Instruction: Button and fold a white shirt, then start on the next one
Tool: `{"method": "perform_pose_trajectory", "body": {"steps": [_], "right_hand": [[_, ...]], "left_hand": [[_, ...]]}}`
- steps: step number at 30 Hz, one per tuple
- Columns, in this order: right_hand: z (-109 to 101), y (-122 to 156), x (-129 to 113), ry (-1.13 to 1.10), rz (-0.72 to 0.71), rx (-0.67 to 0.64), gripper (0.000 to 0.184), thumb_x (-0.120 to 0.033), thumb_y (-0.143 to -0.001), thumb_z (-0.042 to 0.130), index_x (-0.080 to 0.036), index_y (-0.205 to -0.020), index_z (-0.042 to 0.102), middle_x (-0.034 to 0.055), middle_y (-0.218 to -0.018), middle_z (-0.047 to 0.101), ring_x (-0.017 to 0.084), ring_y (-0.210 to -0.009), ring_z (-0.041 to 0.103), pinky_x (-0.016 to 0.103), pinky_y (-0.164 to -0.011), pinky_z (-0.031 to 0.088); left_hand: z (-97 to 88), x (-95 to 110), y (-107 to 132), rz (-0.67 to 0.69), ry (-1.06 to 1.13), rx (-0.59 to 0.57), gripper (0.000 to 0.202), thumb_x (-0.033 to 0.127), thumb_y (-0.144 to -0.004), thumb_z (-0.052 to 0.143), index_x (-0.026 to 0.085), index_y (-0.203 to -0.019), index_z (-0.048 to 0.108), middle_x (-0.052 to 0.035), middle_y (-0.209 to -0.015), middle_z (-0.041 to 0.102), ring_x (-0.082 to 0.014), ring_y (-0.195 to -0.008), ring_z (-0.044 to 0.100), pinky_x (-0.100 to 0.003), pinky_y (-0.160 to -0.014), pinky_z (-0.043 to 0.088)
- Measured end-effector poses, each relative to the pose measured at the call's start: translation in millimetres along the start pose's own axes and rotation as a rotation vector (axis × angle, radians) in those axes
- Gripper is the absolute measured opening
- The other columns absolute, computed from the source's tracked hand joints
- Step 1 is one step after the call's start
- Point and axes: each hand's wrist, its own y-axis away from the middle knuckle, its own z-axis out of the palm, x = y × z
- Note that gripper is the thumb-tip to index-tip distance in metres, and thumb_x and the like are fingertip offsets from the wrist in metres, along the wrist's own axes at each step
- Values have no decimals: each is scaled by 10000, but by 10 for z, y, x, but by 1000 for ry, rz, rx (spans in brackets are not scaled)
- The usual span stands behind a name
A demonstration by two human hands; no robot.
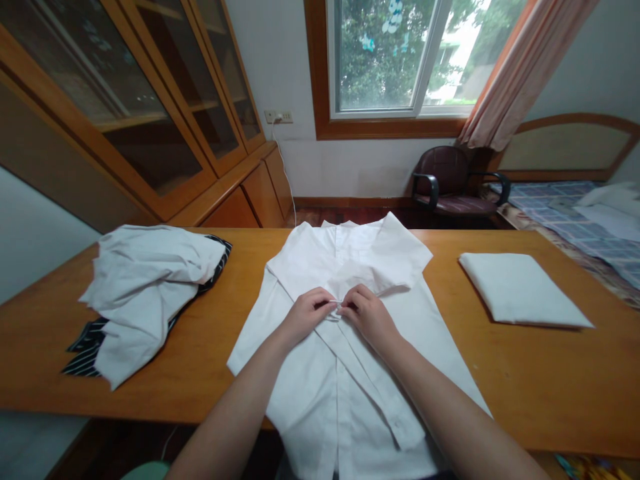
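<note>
A white long-sleeved shirt (310, 390) lies spread on the table, its collar end towards the window and its hem hanging over the near edge. One sleeve (370, 387) runs slantwise down across the front, its cuff near the hem. The other sleeve is bent over the upper part. My left hand (313, 310) and my right hand (367, 312) meet at the middle of the shirt, fingertips pinched on a small gathered bit of white shirt cloth. The fingers partly cover that bit, so whether it is a cuff or the front cannot be told.
The wooden table (540, 387) holds a rumpled pile of white clothing (150, 267) over black striped cloth (85, 363) at left. A flat folded white cloth (523, 290) lies at right. Beyond stand a glass-door cabinet (215, 160), an armchair (445, 173) and a bed (575, 207).
</note>
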Motion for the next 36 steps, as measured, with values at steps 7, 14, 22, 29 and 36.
{"method": "perform_pose_trajectory", "body": {"steps": [7,14,22,29,36], "right_hand": [[8,14,18,-35,47,19,117,-193,-853,708,-222,-913,612,33,-975,584,158,-729,587,308,-700,504],[-14,-1,21,6,38,-29,139,-195,-862,701,-226,-992,664,50,-1032,633,173,-786,622,305,-741,509],[-17,8,46,85,66,-46,112,-263,-854,745,-207,-843,649,5,-855,605,154,-740,586,265,-670,443],[-23,12,29,89,94,-49,116,-276,-874,719,-213,-817,640,0,-843,602,148,-726,573,263,-671,432],[-39,9,-18,89,82,-44,113,-261,-886,693,-209,-809,628,4,-841,594,149,-740,572,260,-676,426]], "left_hand": [[-1,-3,8,-17,16,-3,223,379,-906,625,185,-872,730,-56,-915,677,-185,-864,629,-292,-781,494],[20,-17,13,-9,13,3,232,395,-899,635,180,-889,720,-66,-937,681,-186,-877,632,-292,-770,499],[-6,25,15,3,8,-5,203,359,-904,632,176,-887,719,-51,-913,670,-179,-869,623,-292,-795,489],[-30,-9,12,28,45,-8,362,390,-998,453,166,-919,726,-65,-929,669,-193,-922,624,-311,-857,471],[-6,9,13,-14,43,4,152,300,-901,630,183,-890,727,-48,-930,669,-183,-905,630,-292,-819,481]]}}
